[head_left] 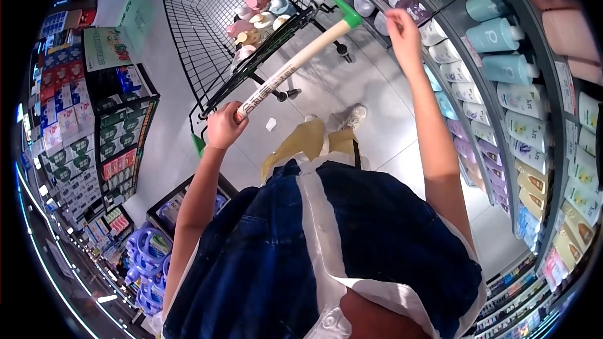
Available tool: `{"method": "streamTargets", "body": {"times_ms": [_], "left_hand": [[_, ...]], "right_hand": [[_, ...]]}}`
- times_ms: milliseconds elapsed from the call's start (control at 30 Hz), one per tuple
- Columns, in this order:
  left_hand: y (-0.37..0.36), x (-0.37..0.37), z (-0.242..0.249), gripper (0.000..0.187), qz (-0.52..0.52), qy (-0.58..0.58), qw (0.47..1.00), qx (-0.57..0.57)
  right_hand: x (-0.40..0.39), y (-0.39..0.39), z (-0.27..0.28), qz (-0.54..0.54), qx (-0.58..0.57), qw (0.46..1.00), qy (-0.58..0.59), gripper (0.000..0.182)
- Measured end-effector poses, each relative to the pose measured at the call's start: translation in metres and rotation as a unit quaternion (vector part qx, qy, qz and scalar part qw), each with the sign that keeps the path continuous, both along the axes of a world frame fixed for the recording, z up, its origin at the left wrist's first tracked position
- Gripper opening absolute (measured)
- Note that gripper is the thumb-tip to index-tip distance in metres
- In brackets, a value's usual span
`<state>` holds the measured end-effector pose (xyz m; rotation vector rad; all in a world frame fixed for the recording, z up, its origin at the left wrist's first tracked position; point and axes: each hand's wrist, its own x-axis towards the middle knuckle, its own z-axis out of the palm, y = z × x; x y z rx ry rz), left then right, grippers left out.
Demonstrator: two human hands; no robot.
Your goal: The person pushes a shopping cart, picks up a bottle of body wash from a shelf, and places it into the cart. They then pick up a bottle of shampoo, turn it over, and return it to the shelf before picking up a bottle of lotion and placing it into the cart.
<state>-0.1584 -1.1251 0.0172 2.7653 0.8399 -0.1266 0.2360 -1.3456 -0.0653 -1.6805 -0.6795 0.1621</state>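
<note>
- Left hand [224,127]: grip closed round the cart handle [295,63], near its left end.
- Right hand [403,32]: raised at the shelf [468,56], touching a white bottle [432,31]; grip extent cannot be told.
- Cart [207,37]: ahead, bottles in its near corner.

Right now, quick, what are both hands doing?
Left hand: closed around the cart handle.
Right hand: raised at the shelf bottles; whether it grips one cannot be told.
</note>
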Motion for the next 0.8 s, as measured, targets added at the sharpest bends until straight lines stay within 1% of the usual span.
{"method": "streamTargets", "body": {"times_ms": [33,67,133,200,233,267,333,400,433,467,567,667,800], "left_hand": [[0.001,0.001,0.002,0.023,0.0,0.001,1.0,-0.001],[0.001,0.002,0.003,0.023,0.0,0.001,1.0,-0.003],[0.002,0.003,0.003,0.023,0.003,-0.012,1.0,-0.014],[0.006,0.004,0.005,0.025,0.002,-0.029,0.999,-0.033],[0.009,0.003,0.005,0.025,0.003,-0.024,0.999,-0.042],[0.013,0.002,0.003,0.026,0.003,-0.02,0.999,-0.051],[0.018,0.001,0.005,0.026,-0.005,-0.031,0.997,-0.064],[0.023,0.002,0.009,0.028,-0.004,-0.015,0.996,-0.088],[0.026,0.003,0.008,0.029,-0.011,-0.026,0.995,-0.1],[0.029,0.002,0.008,0.03,-0.006,-0.035,0.993,-0.112],[0.039,0.002,0.005,0.032,-0.01,-0.03,0.989,-0.143],[0.044,0.001,0.001,0.032,-0.015,-0.048,0.985,-0.167],[0.048,-0.003,0.0,0.03,-0.025,-0.088,0.98,-0.177]], "right_hand": [[-0.006,0.027,0.034,0.016,-0.007,0.999,-0.029,0.014],[-0.004,0.052,0.041,0.035,-0.024,0.994,-0.098,0.018],[-0.005,0.09,0.041,0.036,-0.146,0.978,-0.147,0.028],[-0.007,0.113,0.017,0.062,-0.293,0.951,-0.076,0.041],[-0.013,0.119,0.038,0.059,-0.438,0.894,-0.072,0.047],[-0.015,0.122,0.043,0.038,-0.439,0.896,-0.062,0.046],[-0.017,0.122,0.045,0.015,-0.471,0.879,-0.067,0.042],[-0.018,0.129,0.053,0.036,-0.57,0.812,-0.119,0.038],[-0.018,0.132,0.056,0.044,-0.583,0.8,-0.135,0.037],[-0.02,0.139,0.061,0.048,-0.614,0.778,-0.127,0.038],[-0.025,0.149,0.058,0.006,-0.596,0.791,-0.138,0.036],[-0.032,0.156,0.063,-0.047,-0.607,0.782,-0.136,0.035],[-0.026,0.159,0.055,-0.082,-0.631,0.759,-0.142,0.039]]}}
